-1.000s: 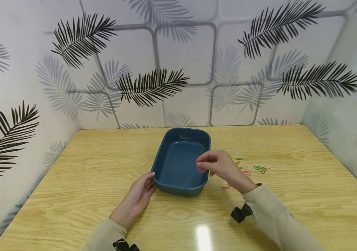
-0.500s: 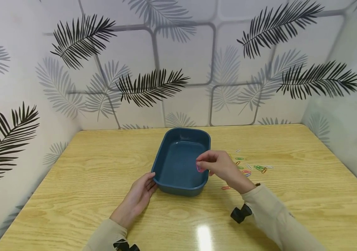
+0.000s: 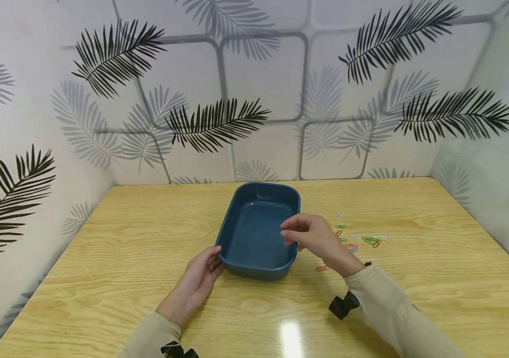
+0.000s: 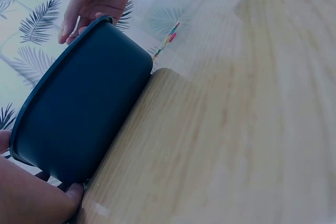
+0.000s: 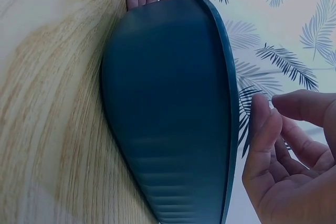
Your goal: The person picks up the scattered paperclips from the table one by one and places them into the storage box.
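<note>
A dark blue plastic tray (image 3: 258, 273) with rounded corners stands on the wooden table. My left hand (image 3: 198, 278) holds its near left corner, thumb at the rim and the other fingers against the outer wall. Over the tray's right side hovers my right hand (image 3: 317, 239), with bent fingers and nothing between them. In the right wrist view, a small gap parts the thumb and fingertips of that hand (image 5: 294, 156). A tiny reddish speck (image 3: 254, 265) shows inside, just behind the near rim; the near wall hides part of the tray floor.
Several coloured paper clips (image 3: 370, 240) lie scattered on the table, right of the tray. One red paper clip (image 3: 322, 268) lies nearer, beside the right forearm. A wall with leaf patterns (image 3: 263, 149) rises behind the table (image 3: 155, 223).
The right hand has let go of the pink paper clip it pinched earlier, and its fingertips have parted slightly. A reddish speck now shows near the tray's front. Left hand and tray have not moved.
</note>
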Demonstrator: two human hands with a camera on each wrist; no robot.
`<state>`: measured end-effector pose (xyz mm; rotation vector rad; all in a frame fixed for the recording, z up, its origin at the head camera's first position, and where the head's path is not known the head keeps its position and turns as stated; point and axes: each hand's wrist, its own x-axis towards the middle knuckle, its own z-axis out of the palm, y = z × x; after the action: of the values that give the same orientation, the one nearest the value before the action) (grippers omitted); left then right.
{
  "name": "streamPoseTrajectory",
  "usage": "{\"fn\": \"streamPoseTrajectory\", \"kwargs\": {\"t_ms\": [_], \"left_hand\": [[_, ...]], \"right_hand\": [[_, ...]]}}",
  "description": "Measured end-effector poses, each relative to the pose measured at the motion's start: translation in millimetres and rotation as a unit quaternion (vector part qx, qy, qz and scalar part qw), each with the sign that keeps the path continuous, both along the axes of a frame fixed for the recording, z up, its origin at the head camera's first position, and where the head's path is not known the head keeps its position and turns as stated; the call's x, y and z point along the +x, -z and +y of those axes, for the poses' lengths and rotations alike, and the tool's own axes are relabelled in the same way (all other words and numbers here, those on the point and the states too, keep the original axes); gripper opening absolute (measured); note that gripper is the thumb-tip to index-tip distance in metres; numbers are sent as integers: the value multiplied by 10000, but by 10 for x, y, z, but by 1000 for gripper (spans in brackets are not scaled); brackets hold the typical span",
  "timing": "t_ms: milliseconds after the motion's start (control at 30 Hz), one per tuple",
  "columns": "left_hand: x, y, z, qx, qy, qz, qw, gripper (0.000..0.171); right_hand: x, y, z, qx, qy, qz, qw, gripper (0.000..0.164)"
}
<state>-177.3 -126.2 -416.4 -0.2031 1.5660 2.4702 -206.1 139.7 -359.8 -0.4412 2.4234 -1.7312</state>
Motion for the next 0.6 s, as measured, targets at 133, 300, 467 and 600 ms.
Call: {"fn": "streamPoseTrajectory", "kwargs": {"t_ms": [133, 300, 467, 600], "left_hand": [[3, -1, 3, 49, 65, 36, 10000, 47], [7, -10, -4, 100, 130, 81, 9998, 49], [2, -9, -3, 86, 110, 52, 9999, 48], [-1, -4, -3, 103, 102, 54, 9999, 48]], "right_hand": [[2, 8, 3, -4, -15, -23, 10000, 23], [3, 17, 5, 1, -71, -23, 10000, 24], [-4, 35, 28, -6, -142, 21, 9999, 25], [-17, 50, 76, -20, -206, 61, 9998, 25]]}}
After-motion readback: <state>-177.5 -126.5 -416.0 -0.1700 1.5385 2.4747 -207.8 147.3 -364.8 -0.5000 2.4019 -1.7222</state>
